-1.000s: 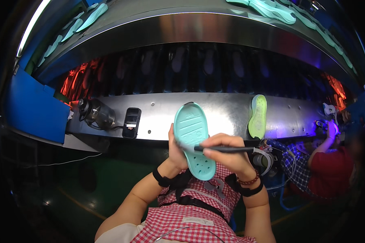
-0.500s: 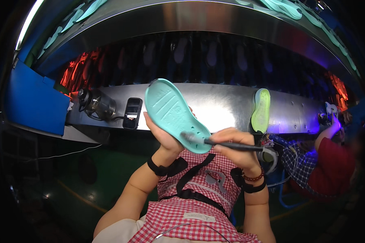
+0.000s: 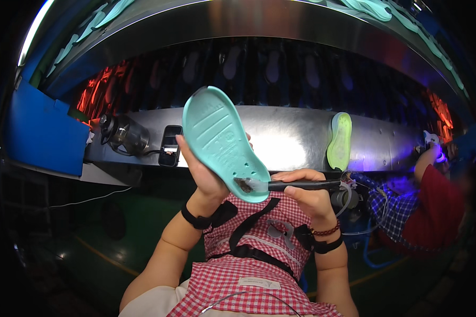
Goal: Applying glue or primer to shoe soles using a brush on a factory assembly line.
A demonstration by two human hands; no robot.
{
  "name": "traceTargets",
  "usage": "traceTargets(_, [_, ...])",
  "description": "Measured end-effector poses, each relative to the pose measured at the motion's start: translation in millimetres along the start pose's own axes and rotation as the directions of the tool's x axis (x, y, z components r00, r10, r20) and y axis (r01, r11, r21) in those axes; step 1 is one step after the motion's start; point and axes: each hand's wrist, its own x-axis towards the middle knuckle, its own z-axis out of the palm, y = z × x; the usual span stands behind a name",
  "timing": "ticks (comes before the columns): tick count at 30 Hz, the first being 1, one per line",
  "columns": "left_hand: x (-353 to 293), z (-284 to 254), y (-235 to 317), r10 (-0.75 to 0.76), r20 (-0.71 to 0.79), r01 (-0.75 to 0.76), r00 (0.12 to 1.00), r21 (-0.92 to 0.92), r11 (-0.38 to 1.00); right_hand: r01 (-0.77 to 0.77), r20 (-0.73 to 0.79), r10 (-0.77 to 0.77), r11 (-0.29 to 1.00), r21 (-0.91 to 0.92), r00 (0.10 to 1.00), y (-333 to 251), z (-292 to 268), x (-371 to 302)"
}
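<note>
A teal shoe sole (image 3: 217, 134) is held tilted over the near edge of the steel bench. My left hand (image 3: 202, 171) grips it from the left and beneath, thumb along its side, the other fingers mostly hidden behind it. In my right hand (image 3: 308, 194) is a black-handled brush (image 3: 301, 185) with a tube at its rear end. Its dark bristles rest on the sole's lower end, beside several small holes. A lime-green sole (image 3: 339, 142) lies on the bench to the right, apart from both hands.
On the steel bench (image 3: 280, 132) at left are a dark clear-sided jug (image 3: 126, 134) and a phone-like device (image 3: 169, 150). Behind runs a dark machine opening with hanging sole shapes. A co-worker in red (image 3: 439, 206) sits at right. More teal soles (image 3: 367, 8) lie above.
The teal sole has shifted slightly up and to the left. The brush bristles have moved across to the left edge of its lower end.
</note>
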Motion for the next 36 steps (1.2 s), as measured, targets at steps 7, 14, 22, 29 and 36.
traceTargets(7, [-19, -19, -29, -0.286, 0.025, 0.286, 0.958, -0.193, 0.939, -0.105, -0.094, 0.104, 0.994, -0.006, 0.99, -7, 21, -5])
traceTargets(14, [-10, -12, -6, -0.422, 0.201, 0.433, 0.884, -0.01, 0.901, 0.101, 0.147, -0.046, 0.912, -0.398, 0.988, -31, 15, 5])
traceTargets(22, [-4, -9, 17, -0.792, 0.166, 0.703, 0.588, 0.378, 0.602, 0.188, 0.323, -0.045, 0.884, -0.427, 0.945, -56, 1, 13])
traceTargets(29, [-3, -19, 31, -0.858, 0.076, 0.724, 0.508, 0.502, 0.473, 0.111, 0.385, 0.05, 0.917, -0.384, 0.922, -69, -7, 17])
traceTargets(36, [-7, -30, 44, -0.767, 0.063, 0.676, 0.639, 0.429, 0.599, 0.145, 0.307, 0.0, 0.88, -0.452, 0.952, -62, -14, -2])
